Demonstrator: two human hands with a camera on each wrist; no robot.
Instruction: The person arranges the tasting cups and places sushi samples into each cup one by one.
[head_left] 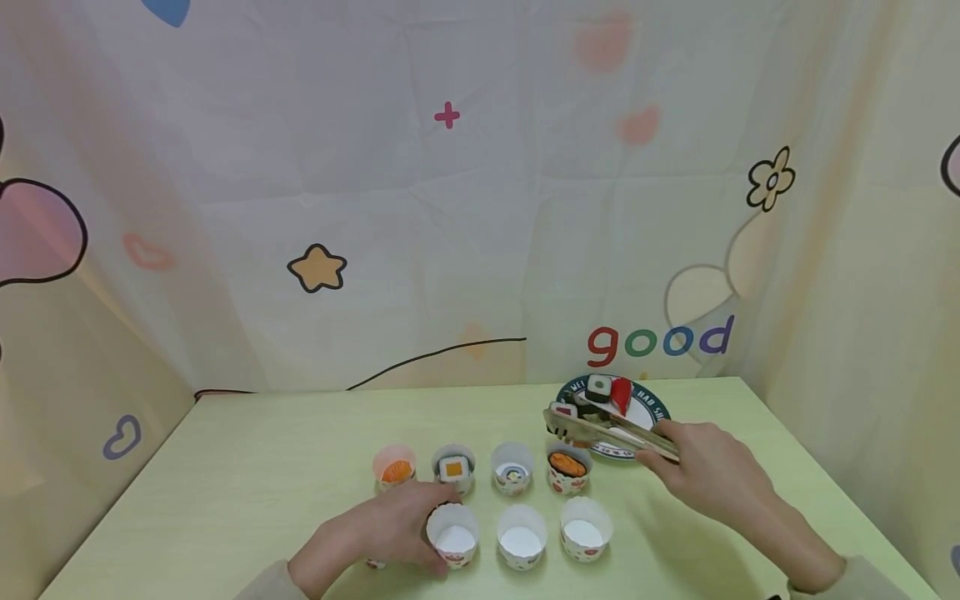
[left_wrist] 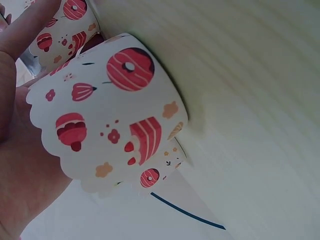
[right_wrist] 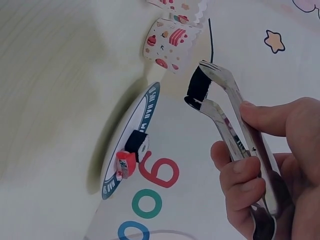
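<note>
My right hand (head_left: 712, 467) grips metal serving tongs (right_wrist: 240, 120). Between their tips is a sushi roll piece (right_wrist: 199, 84) with a black wrap, held over the near left edge of the plate (head_left: 648, 410). On that plate lie a black-wrapped roll (head_left: 598, 388) and a red piece (head_left: 621, 395). At the front row, my left hand (head_left: 401, 525) has thumb and index finger around a paper cup (head_left: 455, 537). Another patterned paper cup (left_wrist: 110, 110) stands by its palm, mostly hidden by the hand in the head view.
Behind stand cups with an orange piece (head_left: 397, 472), a white-and-orange square roll (head_left: 453, 468), a small round piece (head_left: 513, 475) and an orange-topped piece (head_left: 567, 464). Two more cups, a middle cup (head_left: 521, 537) and a right cup (head_left: 585, 529), show white bottoms. A printed curtain (head_left: 480, 250) hangs behind.
</note>
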